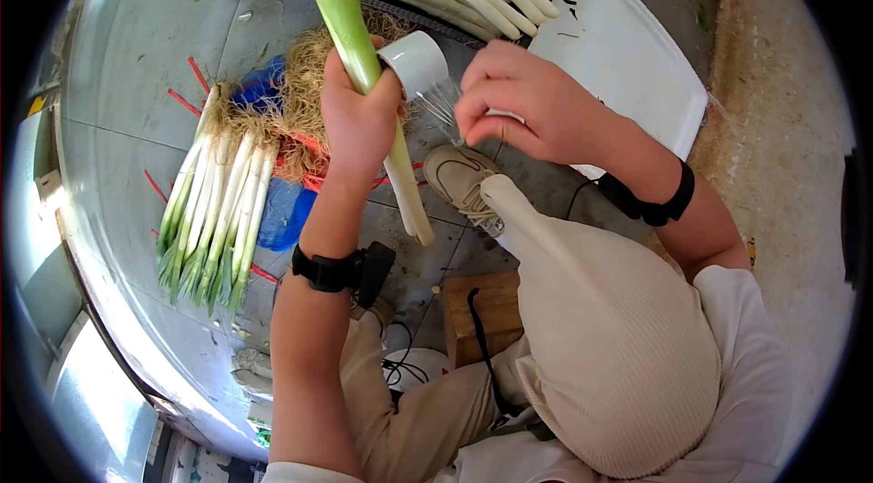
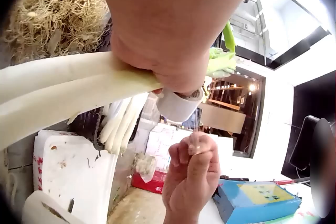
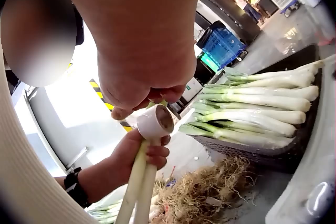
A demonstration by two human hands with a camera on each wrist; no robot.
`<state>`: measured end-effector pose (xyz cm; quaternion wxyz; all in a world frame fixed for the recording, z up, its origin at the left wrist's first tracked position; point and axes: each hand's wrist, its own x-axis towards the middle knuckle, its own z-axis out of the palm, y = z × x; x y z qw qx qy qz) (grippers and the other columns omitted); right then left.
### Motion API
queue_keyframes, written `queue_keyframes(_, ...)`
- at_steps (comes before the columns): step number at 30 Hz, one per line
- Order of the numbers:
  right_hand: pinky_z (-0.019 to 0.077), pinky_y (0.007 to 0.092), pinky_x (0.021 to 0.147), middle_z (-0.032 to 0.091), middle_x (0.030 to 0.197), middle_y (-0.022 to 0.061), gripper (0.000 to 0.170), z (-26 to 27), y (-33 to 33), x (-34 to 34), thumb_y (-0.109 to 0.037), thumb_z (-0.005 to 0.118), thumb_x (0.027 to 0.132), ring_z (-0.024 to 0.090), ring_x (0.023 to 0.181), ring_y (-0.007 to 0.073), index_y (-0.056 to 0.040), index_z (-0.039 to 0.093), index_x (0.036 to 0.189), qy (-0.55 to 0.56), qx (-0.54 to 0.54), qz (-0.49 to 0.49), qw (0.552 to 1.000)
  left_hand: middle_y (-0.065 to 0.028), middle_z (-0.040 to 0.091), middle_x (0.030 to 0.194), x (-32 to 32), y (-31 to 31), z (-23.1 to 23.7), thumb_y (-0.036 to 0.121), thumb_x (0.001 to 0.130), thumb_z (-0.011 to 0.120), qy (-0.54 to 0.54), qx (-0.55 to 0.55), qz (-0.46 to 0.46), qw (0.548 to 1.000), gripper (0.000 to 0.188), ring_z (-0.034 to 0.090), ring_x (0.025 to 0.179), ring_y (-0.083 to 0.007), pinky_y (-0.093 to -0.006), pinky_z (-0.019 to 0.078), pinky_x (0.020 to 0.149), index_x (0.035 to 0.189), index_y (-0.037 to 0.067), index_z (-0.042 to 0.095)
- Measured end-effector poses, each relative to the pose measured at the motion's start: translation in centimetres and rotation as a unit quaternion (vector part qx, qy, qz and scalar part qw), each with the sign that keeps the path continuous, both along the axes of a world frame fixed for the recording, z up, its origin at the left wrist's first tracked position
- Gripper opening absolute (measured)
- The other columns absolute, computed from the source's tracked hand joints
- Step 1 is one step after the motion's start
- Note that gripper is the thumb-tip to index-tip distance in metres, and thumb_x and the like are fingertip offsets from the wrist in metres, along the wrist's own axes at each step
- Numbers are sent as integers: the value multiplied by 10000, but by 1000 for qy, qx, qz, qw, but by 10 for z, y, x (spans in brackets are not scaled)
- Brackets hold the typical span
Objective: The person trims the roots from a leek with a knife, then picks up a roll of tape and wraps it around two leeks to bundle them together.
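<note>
My left hand (image 1: 364, 115) grips two long leeks (image 1: 400, 176) around their stalks, white ends toward me. A white roll of tape (image 1: 415, 63) sits against that hand's fingers, beside the stalks; the right wrist view shows the roll (image 3: 152, 125) over the leeks (image 3: 140, 187). From the roll a thin clear strip (image 1: 439, 106) stretches to my right hand (image 1: 527, 105), whose curled fingers and thumb pinch its end. In the left wrist view the right hand (image 2: 191, 176) is below the roll (image 2: 177, 107), apart from it.
Trimmed leeks (image 1: 218, 201) lie on the floor at the left, beside a heap of roots (image 3: 210, 187) and blue plastic (image 1: 286, 215). More leeks (image 3: 257, 98) fill a dark crate (image 3: 262, 153). A white tray (image 1: 618, 55) stands at the right, a wooden stool (image 1: 482, 310) below.
</note>
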<state>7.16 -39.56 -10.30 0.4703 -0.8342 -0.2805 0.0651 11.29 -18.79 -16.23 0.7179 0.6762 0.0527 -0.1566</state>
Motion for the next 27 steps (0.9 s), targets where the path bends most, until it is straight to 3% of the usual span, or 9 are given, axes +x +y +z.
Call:
queue_keyframes(4,446,318,677,559,823,11,126,-5,-12,-9,-57,754,791,553,783,210,-138,712,877,9,24,58,998,-63,589,807,6,4,8,-17,853,562,-8,-16,-2,1000,321,571,572,-116,-270,470,509,1170,0,514)
queue_keyframes(8,435,304,614,554,745,3,154,-8,-23,-13,-25,750,772,547,683,199,-127,735,887,9,54,56,997,-69,601,831,8,7,9,-2,865,569,-25,-31,-13,999,312,574,575,-115,-267,468,511,1172,2,513)
queue_keyframes(11,401,268,570,531,708,-22,220,-23,-32,-6,0,729,791,500,615,144,-99,732,986,-2,50,-11,999,-73,615,855,8,6,15,8,867,579,-33,-42,-20,998,315,576,575,-115,-263,465,507,1175,6,513)
queue_keyframes(13,371,239,571,517,718,-47,264,-31,-31,3,-22,735,827,449,611,95,-75,700,1083,44,53,-172,983,-71,619,859,9,5,21,17,867,587,-30,-47,-29,998,313,574,571,-111,-257,463,505,1172,10,517)
queue_keyframes(14,344,221,580,528,771,-48,344,-37,-33,8,-68,777,835,431,654,72,-78,671,1162,26,62,-176,982,-69,624,863,9,5,24,27,867,596,-26,-51,-37,998,312,573,568,-108,-251,461,503,1169,13,520)
queue_keyframes(15,344,221,580,528,771,-48,344,-40,-33,15,-68,777,835,431,654,72,-78,671,1162,25,61,-180,981,-69,624,863,8,4,27,27,867,596,-26,-52,-41,997,312,573,568,-108,-251,461,503,1169,13,520)
queue_keyframes(17,343,221,591,557,842,-31,354,-42,-28,29,-105,818,816,453,696,74,-80,685,1143,-93,83,-128,984,-76,629,844,8,2,33,96,891,608,-24,-48,-63,997,332,562,570,-120,-251,448,526,1197,11,509)
queue_keyframes(21,446,267,650,617,914,11,353,-26,-23,46,-118,853,768,527,753,127,-82,715,1091,-169,67,-71,981,-97,635,885,10,5,33,110,877,638,1,-128,-102,987,367,551,561,-125,-241,430,499,1210,34,506)
queue_keyframes(27,505,316,725,647,969,43,361,-11,-19,56,-101,877,703,595,844,192,-88,712,1024,-219,69,-30,973,-110,634,896,14,10,33,108,902,619,-19,-149,-125,981,344,548,566,-123,-232,414,485,1217,36,500)
